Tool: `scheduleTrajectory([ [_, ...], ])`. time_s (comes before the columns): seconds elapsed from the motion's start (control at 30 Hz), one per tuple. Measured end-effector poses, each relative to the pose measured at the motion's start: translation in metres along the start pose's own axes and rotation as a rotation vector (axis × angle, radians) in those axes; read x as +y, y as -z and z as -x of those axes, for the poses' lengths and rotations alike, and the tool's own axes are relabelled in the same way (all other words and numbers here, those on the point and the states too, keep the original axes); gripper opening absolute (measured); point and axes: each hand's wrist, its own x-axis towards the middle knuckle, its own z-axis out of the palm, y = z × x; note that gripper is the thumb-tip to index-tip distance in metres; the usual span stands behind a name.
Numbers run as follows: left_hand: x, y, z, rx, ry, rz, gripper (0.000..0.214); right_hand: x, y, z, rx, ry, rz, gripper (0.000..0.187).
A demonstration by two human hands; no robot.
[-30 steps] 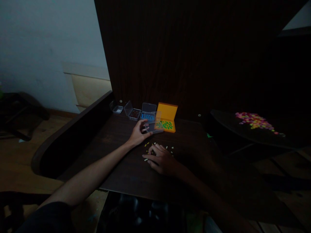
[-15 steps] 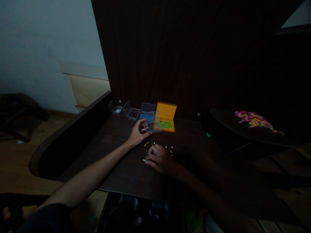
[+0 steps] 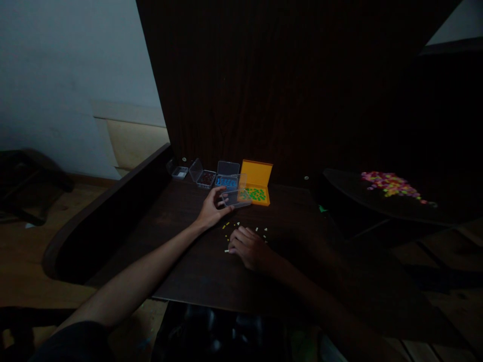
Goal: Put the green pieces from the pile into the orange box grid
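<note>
My left hand (image 3: 213, 207) grips a clear plastic box (image 3: 236, 198) by its left side, with the lid raised. Behind that box stands an open orange box (image 3: 257, 173) with small green pieces (image 3: 255, 194) inside. My right hand (image 3: 249, 247) is low over the dark table, its fingers curled together; whatever may be in them is hidden. Around it lie several small yellow pieces (image 3: 225, 225) and whitish pieces (image 3: 265, 229). One whitish piece (image 3: 227, 251) sits just left of its fingertips.
Along the back stand open clear boxes: one with blue pieces (image 3: 227, 182), one with dark red pieces (image 3: 207, 178), and a small one (image 3: 180, 172) at the left. A heap of colourful pieces (image 3: 392, 185) rests on a dark surface at right. A raised side panel (image 3: 109, 206) borders the table's left.
The fingers of my right hand have drawn in and shifted slightly right, away from the whitish piece at their left. My left hand still holds the clear box in the same place.
</note>
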Motion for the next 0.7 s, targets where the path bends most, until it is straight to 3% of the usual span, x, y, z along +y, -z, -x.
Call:
scheduleTrajectory([
  [0.13,0.001,-0.001,0.000,0.006,0.007,0.002,0.065,0.005,0.006,0.000,0.055,-0.013,-0.022,0.011],
  [0.37,0.001,0.001,0.000,0.000,0.006,0.001,0.063,0.044,0.036,0.015,0.217,-0.232,-0.106,0.021],
  [0.7,0.004,0.002,0.002,-0.037,0.006,-0.022,0.064,0.072,0.038,0.032,0.095,-0.272,0.043,0.018],
])
